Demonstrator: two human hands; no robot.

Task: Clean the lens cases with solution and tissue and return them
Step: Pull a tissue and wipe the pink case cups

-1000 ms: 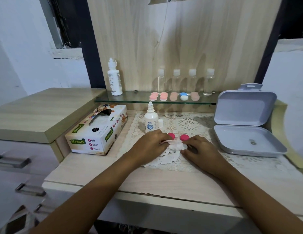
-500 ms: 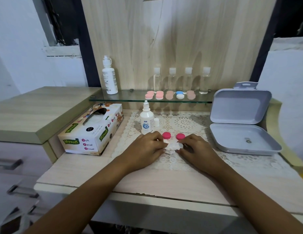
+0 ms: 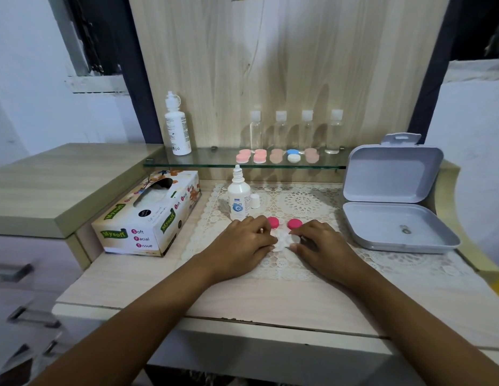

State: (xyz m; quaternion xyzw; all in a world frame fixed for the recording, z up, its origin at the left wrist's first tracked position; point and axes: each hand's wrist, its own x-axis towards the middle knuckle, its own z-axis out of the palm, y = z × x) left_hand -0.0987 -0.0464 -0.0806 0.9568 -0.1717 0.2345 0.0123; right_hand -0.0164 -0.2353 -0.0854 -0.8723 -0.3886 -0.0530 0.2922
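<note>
Left hand: our left hand [image 3: 242,242] sits on the lace mat [image 3: 306,203], fingers curled in and pinching the tissue wad [image 3: 281,240] from its side.
Right hand: our right hand [image 3: 325,247] does the same from the other side, fingertips bent onto the wad.
Tissue wad: crumpled white, squeezed between both hands (whatever's under it, we honestly can't make out).
Pink caps: two round pink caps [image 3: 273,222] lie side by side on the mat, just behind the wad.
Solution bottle: small white solution bottle [image 3: 238,200] stands upright just behind the left hand, with its little cap [image 3: 254,201] off and standing beside it.
Lens cases: a row of lens cases [image 3: 259,156], mostly pink plus one blue-and-white, on the glass shelf [image 3: 215,163] at the back.
Shelf extras: a taller white bottle [image 3: 178,126] at the left end and four clear bottles [image 3: 281,129] behind the cases.
Tissue box: the tissue box [image 3: 148,218] sits left of the mat.
Grey box: a grey box [image 3: 393,201] sits on the right, lid up.
</note>
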